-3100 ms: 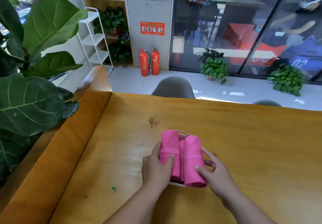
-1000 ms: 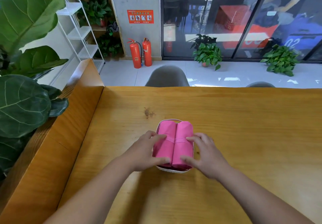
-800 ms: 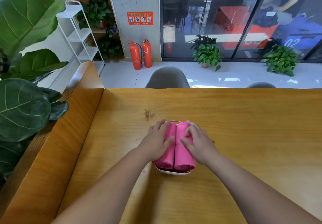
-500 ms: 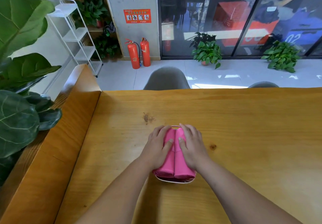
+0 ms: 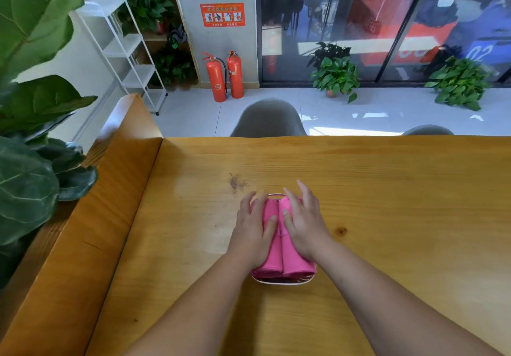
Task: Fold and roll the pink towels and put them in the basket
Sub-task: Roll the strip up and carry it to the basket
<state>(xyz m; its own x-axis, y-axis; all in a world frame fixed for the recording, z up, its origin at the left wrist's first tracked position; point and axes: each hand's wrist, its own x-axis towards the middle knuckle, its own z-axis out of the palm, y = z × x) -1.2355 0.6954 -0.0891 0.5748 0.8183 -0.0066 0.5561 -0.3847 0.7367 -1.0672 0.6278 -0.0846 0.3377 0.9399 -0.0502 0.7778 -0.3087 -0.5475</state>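
Observation:
Two rolled pink towels lie side by side in a small white wire basket on the wooden table. My left hand lies flat on the left towel, fingers straight and pointing away from me. On the right towel my right hand presses the same way, fingers spread. Both hands cover the far halves of the rolls. Only the basket's near rim and a bit of its far rim show.
A raised wooden ledge runs along the table's left side, with a large-leaved plant beyond it. Grey chair backs stand at the table's far edge. Fire extinguishers, a white shelf rack and potted plants stand on the floor behind.
The towels went from sticking up out of the basket to lying flat in it. My hands slid from the rolls' sides onto their tops, and the fingers have now straightened out.

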